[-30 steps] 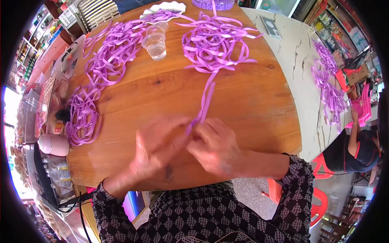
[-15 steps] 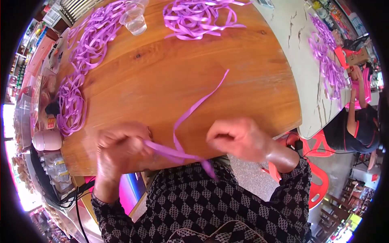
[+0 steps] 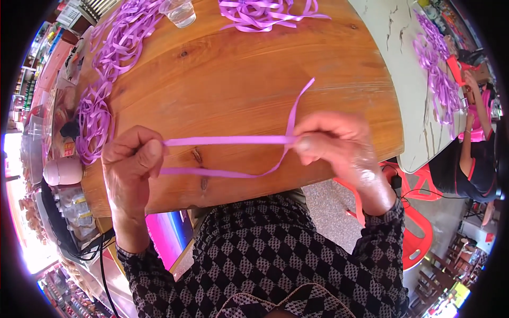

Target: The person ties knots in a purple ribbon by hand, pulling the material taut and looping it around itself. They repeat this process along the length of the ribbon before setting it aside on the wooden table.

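A purple ribbon [image 3: 228, 140] is stretched level between my two hands above the near part of the wooden table [image 3: 222, 95]. My left hand [image 3: 135, 156] is closed, pinching one end of the taut stretch with thumb and fingers. A second, slack length of the same ribbon leaves my left hand lower down and curves up to the right. My right hand [image 3: 336, 140] pinches the ribbon between thumb and fingertips. From beside those fingertips a loose end rises away over the tabletop.
Purple ribbon heaps lie at the far left [image 3: 124, 40] and far middle [image 3: 265, 13]. A clear plastic cup [image 3: 181, 15] stands between them. A pale marbled table [image 3: 395, 58] adjoins on the right, with more ribbon [image 3: 437, 71]; another person's arm [image 3: 466, 148] is beside it. Red stools [image 3: 419, 238] stand below.
My hands have moved up and apart, and my right hand has taken hold of the ribbon. The stretch between them, which hung loose, is now taut.
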Motion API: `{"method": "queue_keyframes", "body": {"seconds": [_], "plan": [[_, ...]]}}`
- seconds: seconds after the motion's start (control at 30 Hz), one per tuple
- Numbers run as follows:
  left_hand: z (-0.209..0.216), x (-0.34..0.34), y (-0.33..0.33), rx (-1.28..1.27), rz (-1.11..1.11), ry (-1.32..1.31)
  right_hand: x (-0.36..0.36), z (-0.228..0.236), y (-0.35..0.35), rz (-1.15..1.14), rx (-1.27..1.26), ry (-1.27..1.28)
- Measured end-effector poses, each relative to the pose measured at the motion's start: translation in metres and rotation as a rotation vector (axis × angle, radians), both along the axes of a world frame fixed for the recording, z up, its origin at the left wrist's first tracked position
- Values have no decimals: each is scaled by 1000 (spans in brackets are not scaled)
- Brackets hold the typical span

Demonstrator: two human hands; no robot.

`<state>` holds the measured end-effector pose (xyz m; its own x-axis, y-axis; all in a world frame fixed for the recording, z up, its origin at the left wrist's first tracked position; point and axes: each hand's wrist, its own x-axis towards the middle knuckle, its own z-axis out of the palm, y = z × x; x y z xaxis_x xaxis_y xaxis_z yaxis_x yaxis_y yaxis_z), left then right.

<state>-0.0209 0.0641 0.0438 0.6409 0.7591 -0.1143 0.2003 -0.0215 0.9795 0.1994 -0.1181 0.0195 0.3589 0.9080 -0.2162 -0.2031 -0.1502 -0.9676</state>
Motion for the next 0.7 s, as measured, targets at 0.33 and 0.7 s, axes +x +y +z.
{"method": "queue_keyframes", "body": {"seconds": [0.33,0.7], "plan": [[-17,41,-26,-522,-62,-87,-22,-20,22,-3,329,-1087],[-26,13,0,-358,-93,-18,-7,-24,14,15,232,-532]]}}
